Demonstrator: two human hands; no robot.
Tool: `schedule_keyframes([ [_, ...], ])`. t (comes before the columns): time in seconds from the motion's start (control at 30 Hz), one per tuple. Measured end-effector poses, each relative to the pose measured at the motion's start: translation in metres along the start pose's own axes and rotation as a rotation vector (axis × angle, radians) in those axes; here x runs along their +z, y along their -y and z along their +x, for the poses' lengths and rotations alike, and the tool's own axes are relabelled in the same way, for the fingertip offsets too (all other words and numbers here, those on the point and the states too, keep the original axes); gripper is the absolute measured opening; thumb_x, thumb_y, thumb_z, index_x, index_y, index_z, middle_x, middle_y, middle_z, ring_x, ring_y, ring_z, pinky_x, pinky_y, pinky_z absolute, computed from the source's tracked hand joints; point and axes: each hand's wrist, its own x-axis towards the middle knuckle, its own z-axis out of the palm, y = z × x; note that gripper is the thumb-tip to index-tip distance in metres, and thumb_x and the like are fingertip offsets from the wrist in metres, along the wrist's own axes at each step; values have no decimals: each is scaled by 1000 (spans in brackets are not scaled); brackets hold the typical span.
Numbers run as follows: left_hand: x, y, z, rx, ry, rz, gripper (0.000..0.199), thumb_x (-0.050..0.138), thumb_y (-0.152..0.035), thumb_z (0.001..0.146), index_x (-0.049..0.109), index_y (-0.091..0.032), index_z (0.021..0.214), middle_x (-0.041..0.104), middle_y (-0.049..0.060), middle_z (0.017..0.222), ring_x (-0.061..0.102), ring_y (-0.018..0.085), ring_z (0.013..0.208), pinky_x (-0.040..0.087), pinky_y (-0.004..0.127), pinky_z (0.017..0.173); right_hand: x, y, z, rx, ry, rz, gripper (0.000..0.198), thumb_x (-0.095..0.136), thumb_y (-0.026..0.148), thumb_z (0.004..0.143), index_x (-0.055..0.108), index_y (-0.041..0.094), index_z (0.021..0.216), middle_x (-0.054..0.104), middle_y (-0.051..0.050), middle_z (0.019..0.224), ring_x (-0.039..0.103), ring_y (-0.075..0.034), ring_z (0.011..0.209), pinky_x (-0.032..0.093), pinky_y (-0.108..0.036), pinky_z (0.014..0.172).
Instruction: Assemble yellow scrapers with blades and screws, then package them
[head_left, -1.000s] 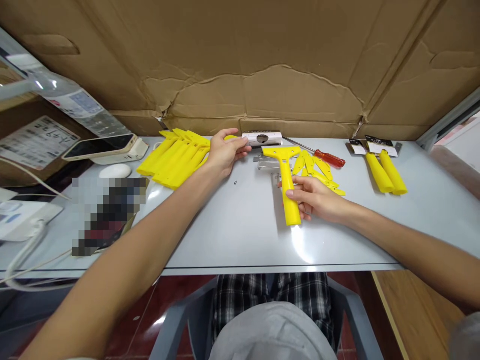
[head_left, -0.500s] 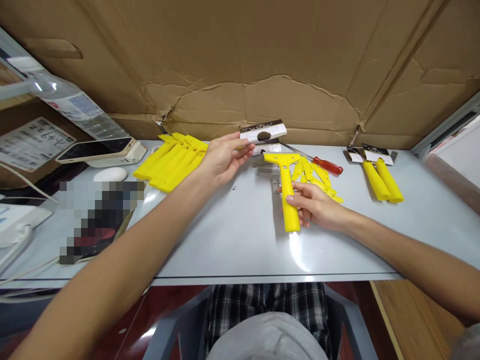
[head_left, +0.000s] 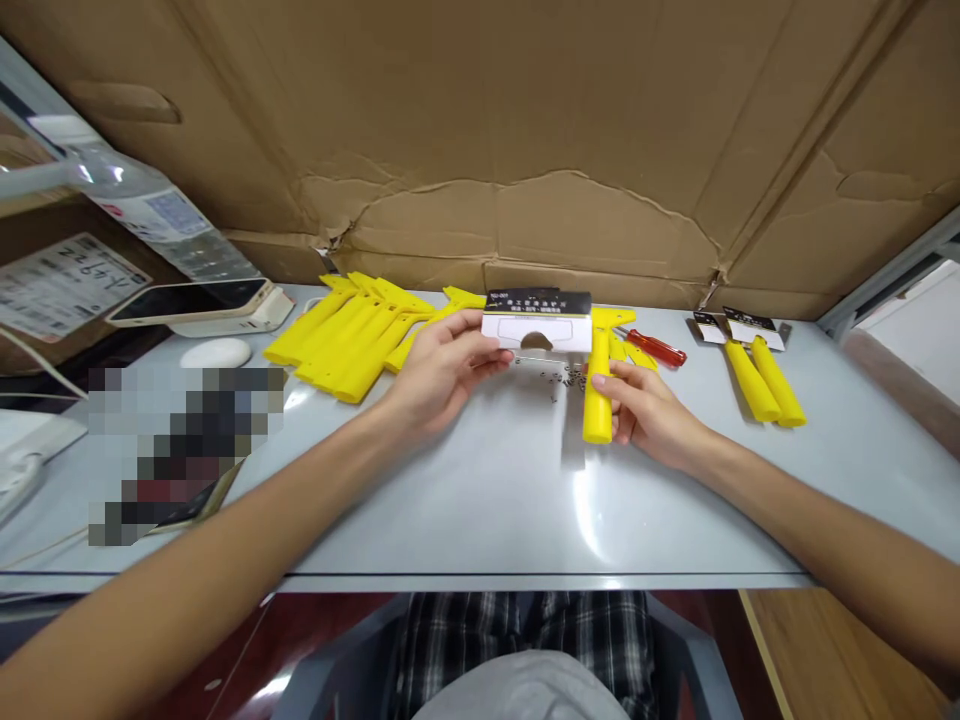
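Observation:
My left hand [head_left: 450,370] pinches the left end of a black-and-white cardboard sleeve [head_left: 536,325] with a dark hole in its lower part. In my right hand [head_left: 649,410] is a yellow scraper [head_left: 598,385], its handle upright and its wide head at the top. The sleeve's right end overlaps part of the scraper's head; whether they touch I cannot tell. Small screws [head_left: 574,377] lie on the table behind the scraper. Flat yellow pieces [head_left: 634,352] are partly hidden behind my right hand.
Several yellow scraper handles [head_left: 352,340] are piled at the left. A red screwdriver [head_left: 656,347] lies at the back. Two carded yellow scrapers [head_left: 765,380] rest at the right. Cardboard [head_left: 600,230] walls the back; a phone [head_left: 195,305], white mouse [head_left: 216,353] and bottle [head_left: 142,200] are left.
The cardboard sleeve has moved lower and turned its printed face toward me. The scraper has shifted right and slightly up, so sleeve and scraper head now overlap in view.

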Motion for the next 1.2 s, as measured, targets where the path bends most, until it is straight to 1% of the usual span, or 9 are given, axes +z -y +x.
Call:
schedule_keyframes([
  [0.13,0,15,-3,13,122,43,19,82,-17,74,77,-21,91,78,5,103,70,15,81,62,32,83,-6,7,3,-34,-77,0,84,79,66,78,45,11,133,54,3,75,47,0,54,33,-17,48],
  [0.33,-2,21,-2,-32,251,52,34,90,-25,74,82,-21,108,80,9,117,71,18,88,61,32,79,-7,8,0,-42,-45,-3,85,79,65,79,45,11,134,56,1,78,48,0,54,34,-17,48],
  [0.63,-1,13,-8,-144,437,141,26,88,-23,70,83,-21,96,80,11,107,63,17,75,47,29,60,-12,14,4,-84,-170,49,92,84,72,69,45,15,129,59,1,81,50,-1,55,33,-16,49],
  [0.73,-2,11,-10,-188,507,209,28,88,-25,70,83,-22,97,79,11,105,65,19,78,48,31,63,-14,13,5,-86,-223,65,95,84,78,65,43,18,126,58,2,81,51,-2,56,34,-16,50],
  [0.8,-2,10,-11,-176,540,279,27,87,-27,70,82,-22,96,78,9,97,65,20,75,49,32,64,-14,12,5,-90,-239,67,96,85,79,62,44,18,125,59,2,84,51,-2,57,36,-16,51],
  [0.9,-1,4,-13,-163,601,417,27,85,-29,73,79,-20,98,74,6,87,61,17,71,48,31,64,-13,12,4,-90,-246,44,92,83,77,65,46,19,125,61,0,88,55,-3,61,40,-17,54],
  [1.03,0,-8,-14,-207,693,528,31,83,-30,78,75,-16,104,77,7,103,64,17,79,51,30,69,-13,14,2,-114,-314,26,85,80,78,70,47,20,124,60,-1,88,54,-2,63,40,-17,55],
  [1.1,1,-12,-14,-205,697,537,28,82,-28,79,75,-16,103,77,7,102,63,16,79,51,29,69,-14,14,3,-136,-356,39,85,81,78,68,47,20,120,61,-1,92,54,-2,64,39,-16,54],
  [1.2,1,-11,-14,-188,661,504,19,80,-24,83,75,-15,99,75,3,89,62,14,74,50,28,69,-14,12,4,-131,-363,48,88,83,79,65,48,19,119,61,-2,93,54,-2,66,39,-16,54],
])
